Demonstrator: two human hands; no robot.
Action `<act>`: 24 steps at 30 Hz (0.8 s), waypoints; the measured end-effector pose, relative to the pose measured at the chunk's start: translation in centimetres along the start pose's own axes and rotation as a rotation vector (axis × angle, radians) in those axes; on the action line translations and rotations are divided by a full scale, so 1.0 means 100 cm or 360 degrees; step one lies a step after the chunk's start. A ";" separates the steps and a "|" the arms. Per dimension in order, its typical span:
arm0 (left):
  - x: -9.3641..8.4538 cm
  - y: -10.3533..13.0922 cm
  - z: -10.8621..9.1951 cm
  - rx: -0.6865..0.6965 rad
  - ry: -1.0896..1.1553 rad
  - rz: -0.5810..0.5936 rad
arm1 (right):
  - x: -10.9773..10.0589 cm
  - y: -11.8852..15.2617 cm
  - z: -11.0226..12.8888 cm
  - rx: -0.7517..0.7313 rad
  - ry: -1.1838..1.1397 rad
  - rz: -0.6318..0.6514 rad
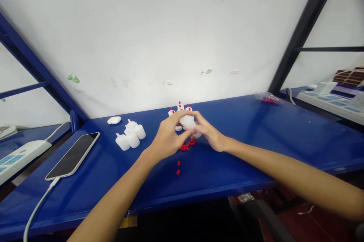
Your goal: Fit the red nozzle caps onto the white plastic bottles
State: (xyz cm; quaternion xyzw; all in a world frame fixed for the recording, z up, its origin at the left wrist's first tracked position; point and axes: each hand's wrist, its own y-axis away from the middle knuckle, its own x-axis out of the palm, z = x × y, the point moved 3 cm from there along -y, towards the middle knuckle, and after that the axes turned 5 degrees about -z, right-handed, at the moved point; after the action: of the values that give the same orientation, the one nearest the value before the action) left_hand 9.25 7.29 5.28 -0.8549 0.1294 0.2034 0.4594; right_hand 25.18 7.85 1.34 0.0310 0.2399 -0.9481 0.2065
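In the middle of the blue table, my left hand (170,135) is closed around a small white plastic bottle (187,122). From the other side my right hand (211,134) also grips the bottle, its fingertips meeting those of the left. Something white also shows under the right fingers; I cannot tell whether it is part of the same bottle. Behind the hands stand several white bottles with red caps (180,106), partly hidden. Loose red caps (184,146) lie in a pile just below the hands, and two more caps (178,167) sit nearer the front edge.
Several uncapped white bottles (131,135) stand to the left, near a white rounded case (114,120). A phone (74,155) with a charging cable (40,204) lies at the far left. A clear bag of red pieces (269,99) rests at the back right by a dark post (298,37).
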 end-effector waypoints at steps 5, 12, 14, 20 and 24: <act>0.021 -0.012 0.016 0.0106 -0.0233 0.0035 | -0.007 -0.010 -0.015 0.0069 -0.0219 -0.0360; 0.030 -0.012 0.028 0.0204 -0.0328 -0.0063 | -0.004 -0.014 -0.009 0.0183 -0.0427 -0.0388; 0.031 -0.009 0.027 0.0339 -0.0368 -0.0073 | -0.005 -0.015 -0.009 0.0124 -0.0403 -0.0351; 0.032 -0.006 0.022 0.0657 -0.0472 -0.0080 | -0.016 -0.013 -0.018 0.0019 -0.0230 -0.0362; 0.031 -0.005 0.020 0.0745 -0.0541 -0.0014 | -0.016 -0.012 -0.010 0.0025 -0.0064 -0.0304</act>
State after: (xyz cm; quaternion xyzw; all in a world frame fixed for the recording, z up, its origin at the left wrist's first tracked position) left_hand 11.79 9.16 3.22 -0.6797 0.0902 0.3063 0.6603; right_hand 26.09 9.82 1.25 -0.0094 0.2301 -0.9657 0.1198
